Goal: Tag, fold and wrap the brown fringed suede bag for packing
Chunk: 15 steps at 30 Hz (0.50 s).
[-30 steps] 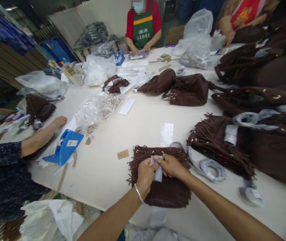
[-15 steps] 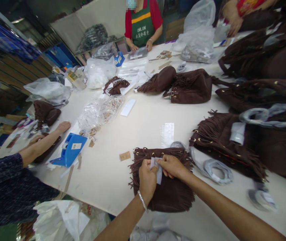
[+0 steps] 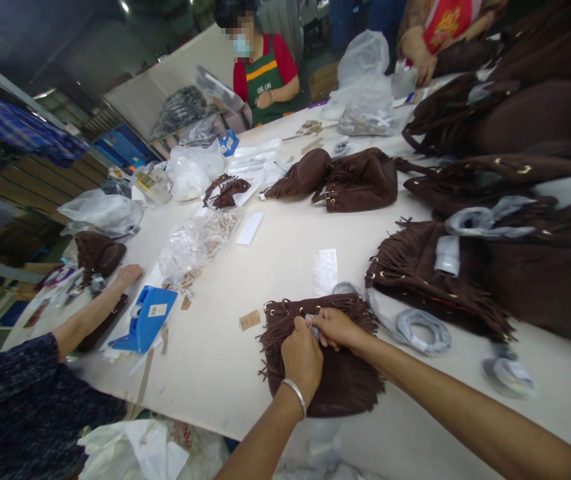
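Strip (image 3: 310, 319) pinched by left hand (image 3: 303, 357) and right hand (image 3: 335, 328) together, bag (image 3: 348, 383) flat right under both; from where I stand, best keep grips close, pull even, clear of fringe (image 3: 271, 347) outside the left.

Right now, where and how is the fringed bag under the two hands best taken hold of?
Probably pinch the fringed bag at the left half of its top rim, coming from the far side. It lies flat; the left hand and right hand cover its middle, loose fringe edges the sides, and a grey loop crowds the rim's right half.
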### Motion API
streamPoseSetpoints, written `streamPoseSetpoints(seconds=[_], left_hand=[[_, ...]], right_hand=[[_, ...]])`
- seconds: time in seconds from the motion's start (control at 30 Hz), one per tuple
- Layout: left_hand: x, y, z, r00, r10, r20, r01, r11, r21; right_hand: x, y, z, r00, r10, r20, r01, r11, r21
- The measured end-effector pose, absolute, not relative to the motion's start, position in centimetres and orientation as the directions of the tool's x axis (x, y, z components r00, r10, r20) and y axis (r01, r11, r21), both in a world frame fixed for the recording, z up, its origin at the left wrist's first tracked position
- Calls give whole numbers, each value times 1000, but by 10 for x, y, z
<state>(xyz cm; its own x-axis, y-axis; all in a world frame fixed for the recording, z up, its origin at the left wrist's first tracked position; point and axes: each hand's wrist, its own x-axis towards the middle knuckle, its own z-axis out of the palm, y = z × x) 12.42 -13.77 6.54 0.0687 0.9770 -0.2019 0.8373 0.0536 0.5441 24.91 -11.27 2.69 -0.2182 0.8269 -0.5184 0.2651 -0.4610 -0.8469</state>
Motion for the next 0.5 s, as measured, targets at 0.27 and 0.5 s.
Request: streamPoseSetpoints(seconds=[0.27,0.5], left_hand=[[126,-146,65,216,965,-149,906,-141,400],[117,-149,78,305,943,-135,768,-159,620]], right_hand=[[254,-116,28,-298,828,-475,197,-433,-880],[250,-113,17,-275,835,-476,144,-454,-879]])
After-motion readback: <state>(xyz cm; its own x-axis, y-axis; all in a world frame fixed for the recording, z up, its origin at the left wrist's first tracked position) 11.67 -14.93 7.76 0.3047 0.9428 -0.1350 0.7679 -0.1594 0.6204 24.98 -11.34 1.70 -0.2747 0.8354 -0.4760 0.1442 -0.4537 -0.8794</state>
